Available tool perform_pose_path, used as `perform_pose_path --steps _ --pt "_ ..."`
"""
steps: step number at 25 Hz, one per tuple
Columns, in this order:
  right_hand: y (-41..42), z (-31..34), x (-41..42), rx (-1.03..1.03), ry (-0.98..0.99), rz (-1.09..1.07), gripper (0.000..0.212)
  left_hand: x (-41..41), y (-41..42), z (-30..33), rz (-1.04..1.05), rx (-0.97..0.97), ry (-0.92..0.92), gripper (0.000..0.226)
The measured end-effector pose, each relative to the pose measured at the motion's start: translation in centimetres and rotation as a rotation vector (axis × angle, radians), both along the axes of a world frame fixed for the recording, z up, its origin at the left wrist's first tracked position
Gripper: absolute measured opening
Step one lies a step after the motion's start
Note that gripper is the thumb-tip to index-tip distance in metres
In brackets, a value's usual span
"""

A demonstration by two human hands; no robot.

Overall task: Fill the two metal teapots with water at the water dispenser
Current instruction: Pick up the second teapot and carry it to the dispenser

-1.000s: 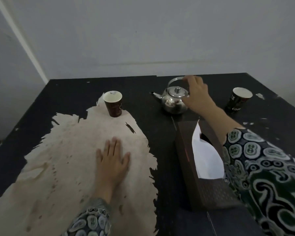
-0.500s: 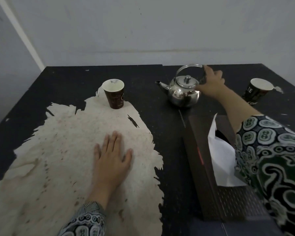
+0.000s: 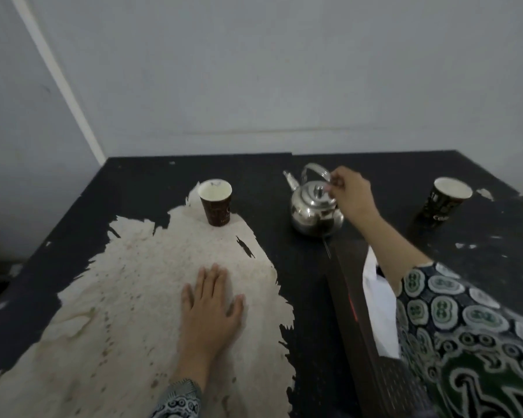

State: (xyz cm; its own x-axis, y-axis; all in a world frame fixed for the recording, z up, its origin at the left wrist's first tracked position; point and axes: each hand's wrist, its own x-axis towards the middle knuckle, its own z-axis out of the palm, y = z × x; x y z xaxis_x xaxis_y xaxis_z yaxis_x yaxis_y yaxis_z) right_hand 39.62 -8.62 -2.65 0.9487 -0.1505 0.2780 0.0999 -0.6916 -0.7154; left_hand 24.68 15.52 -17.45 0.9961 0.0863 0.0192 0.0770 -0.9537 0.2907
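Note:
One shiny metal teapot [image 3: 313, 211] stands on the black table [image 3: 151, 182], spout pointing away to the left, lid on, its arched handle raised. My right hand [image 3: 351, 193] reaches over the tissue box and has its fingers closed around the right side of that handle. My left hand [image 3: 212, 300] lies flat, fingers spread, on the worn pale patch of the tabletop and holds nothing. No second teapot or water dispenser is in view.
A brown paper cup [image 3: 216, 202] stands left of the teapot, another dark paper cup [image 3: 444, 200] at the right. A dark tissue box [image 3: 354, 312] with white tissue sticking out lies under my right forearm. Grey walls close behind the table.
My right hand has gone from the back of the teapot to a closed grip on its handle. The view has tilted up; my left hand stayed flat.

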Motion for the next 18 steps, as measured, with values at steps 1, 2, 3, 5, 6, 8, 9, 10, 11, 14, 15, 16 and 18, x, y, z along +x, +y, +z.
perform_pose_path --steps 1,2,3,5,6,8,9,10,11,14,15,16,18 --pt "0.6 1.0 -1.0 0.01 -0.028 0.029 0.009 0.2 0.2 0.5 -0.023 0.005 0.036 0.064" --pt "1.1 2.1 -1.9 0.027 -0.054 0.064 0.007 0.5 0.5 1.3 -0.053 -0.023 0.101 0.063" --pt "1.7 3.9 -3.0 0.065 -0.067 0.11 0.004 1.0 1.1 2.6 -0.073 -0.124 0.186 0.06" --pt "2.8 8.0 -5.7 0.18 -0.026 0.249 0.008 0.9 2.7 6.2 -0.013 -0.51 0.356 0.055" --pt "3.3 10.0 -7.0 0.227 0.001 0.324 0.014 0.4 3.3 8.1 0.019 -0.697 0.414 0.054" --pt "4.4 13.9 -9.8 0.236 0.039 0.445 0.016 -1.7 3.4 11.7 0.009 -0.91 0.353 0.06" --pt "4.9 15.4 -11.1 0.217 0.054 0.495 0.013 -2.6 3.1 13.2 -0.016 -0.959 0.268 0.071" --pt "5.6 16.9 -12.5 0.192 0.061 0.546 0.009 -3.7 2.9 15.0 -0.045 -1.018 0.17 0.085" --pt "6.4 18.3 -13.9 0.16 0.058 0.594 0.006 -4.8 2.8 16.9 -0.077 -1.057 0.087 0.099" --pt "8.9 22.0 -18.4 0.14 0.016 0.675 0.006 -8.6 3.7 22.4 -0.18 -1.119 -0.063 0.119" --pt "9.9 23.2 -19.9 0.172 0.004 0.704 0.006 -10.2 4.6 24.1 -0.165 -1.138 -0.138 0.118" --pt "11.0 24.4 -21.4 0.206 0.0 0.735 0.007 -11.8 5.6 25.5 -0.14 -1.157 -0.221 0.116" --pt "13.4 26.1 -24.2 0.247 0.003 0.81 0.009 -15.1 8.1 27.5 -0.079 -1.172 -0.323 0.116"
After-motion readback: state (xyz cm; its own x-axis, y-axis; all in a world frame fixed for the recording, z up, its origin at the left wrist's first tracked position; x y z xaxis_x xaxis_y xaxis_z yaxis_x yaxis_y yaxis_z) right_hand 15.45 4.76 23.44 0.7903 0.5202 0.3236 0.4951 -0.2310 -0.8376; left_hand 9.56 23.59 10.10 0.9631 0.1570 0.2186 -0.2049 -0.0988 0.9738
